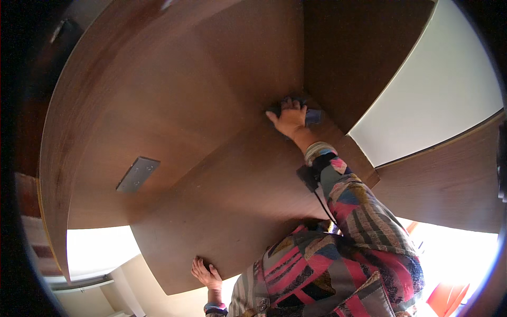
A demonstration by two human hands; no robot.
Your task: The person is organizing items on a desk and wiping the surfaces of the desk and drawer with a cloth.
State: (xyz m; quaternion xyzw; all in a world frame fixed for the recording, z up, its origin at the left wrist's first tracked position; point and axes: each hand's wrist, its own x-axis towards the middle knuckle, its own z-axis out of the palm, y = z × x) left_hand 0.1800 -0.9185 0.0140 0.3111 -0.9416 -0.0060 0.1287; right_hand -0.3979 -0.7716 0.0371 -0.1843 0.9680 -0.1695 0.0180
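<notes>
My right hand [292, 119] presses a dark blue cloth [314, 116] onto a brown wooden shelf [222, 210], close to the inner corner. The cloth is partly hidden under my fingers. My left hand [206, 274] rests on the shelf near its front edge, thumb apart from the fingers and holding nothing. Behind the shelf rises a brown wood back panel [170, 99]. On this panel is a grey rectangular plate [138, 174] with several small marks or holes.
A dark side panel [356, 51] borders the corner at the right, with a white surface [439, 87] beyond it. A black box with a cable [307, 178] is strapped at my right wrist. Another wood panel [439, 182] stands at the right. A red object [447, 299] shows at lower right.
</notes>
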